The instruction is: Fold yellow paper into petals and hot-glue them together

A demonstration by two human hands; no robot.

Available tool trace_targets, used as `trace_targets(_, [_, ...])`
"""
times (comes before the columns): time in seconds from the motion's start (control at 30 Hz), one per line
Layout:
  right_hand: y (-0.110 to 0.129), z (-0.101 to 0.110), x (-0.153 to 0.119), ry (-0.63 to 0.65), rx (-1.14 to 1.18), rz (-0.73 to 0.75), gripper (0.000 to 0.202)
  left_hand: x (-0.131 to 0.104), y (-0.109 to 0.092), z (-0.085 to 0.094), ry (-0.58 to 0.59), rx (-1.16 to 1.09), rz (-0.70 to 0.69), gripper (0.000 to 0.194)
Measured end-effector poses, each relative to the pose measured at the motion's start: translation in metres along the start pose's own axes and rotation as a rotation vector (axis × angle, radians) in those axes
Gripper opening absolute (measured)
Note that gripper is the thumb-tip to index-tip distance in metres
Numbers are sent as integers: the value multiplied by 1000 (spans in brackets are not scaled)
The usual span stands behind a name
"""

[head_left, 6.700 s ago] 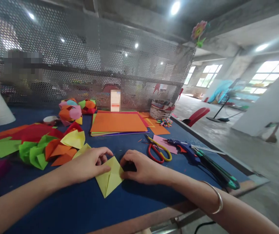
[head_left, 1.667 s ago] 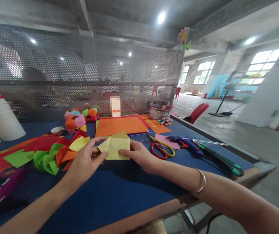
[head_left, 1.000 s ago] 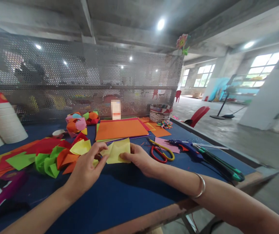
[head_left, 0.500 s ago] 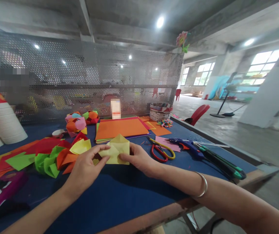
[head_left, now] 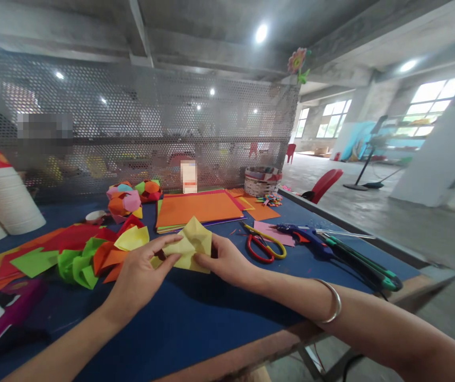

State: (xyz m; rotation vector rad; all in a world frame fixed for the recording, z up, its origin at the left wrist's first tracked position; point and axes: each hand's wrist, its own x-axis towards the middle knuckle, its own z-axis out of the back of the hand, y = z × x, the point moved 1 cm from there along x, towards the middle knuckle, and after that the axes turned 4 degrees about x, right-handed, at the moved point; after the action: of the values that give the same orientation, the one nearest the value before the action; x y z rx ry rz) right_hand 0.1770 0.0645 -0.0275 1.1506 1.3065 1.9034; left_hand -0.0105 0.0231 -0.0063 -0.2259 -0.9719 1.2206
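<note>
A creased sheet of yellow paper (head_left: 191,245) is held between my two hands, a little above the blue tabletop. My left hand (head_left: 142,273) pinches its left edge between thumb and fingers. On the opposite edge, my right hand (head_left: 229,261) grips it, the thumb in front and the fingers mostly hidden behind. The paper's surface is bent along folds, with one corner pointing up. Left of my left hand lie folded paper pieces, among them a yellow one (head_left: 132,239), a green one (head_left: 77,263) and an orange one (head_left: 108,260).
Behind the hands lies a stack of coloured paper (head_left: 195,208). Scissors (head_left: 265,245), a blue glue gun (head_left: 311,236) and a green-black cutter (head_left: 365,262) lie right. A woven basket (head_left: 262,181), paper balls (head_left: 123,201), paper cups (head_left: 10,199) and a purple tool (head_left: 8,318) surround the workspace.
The yellow paper has buckled along its folds, and its lower edge has dropped slightly. Both hands keep hold of it in nearly the same place.
</note>
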Motion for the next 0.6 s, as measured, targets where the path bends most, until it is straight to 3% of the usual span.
trace_targets(0.3, [1, -1, 0, 23, 21, -20, 22, -1, 2, -1, -25, 56, -74, 32])
trace_targets(0.6, [2, -2, 0, 27, 51, -41, 24, -1, 2, 0, -106, 244, -353, 26])
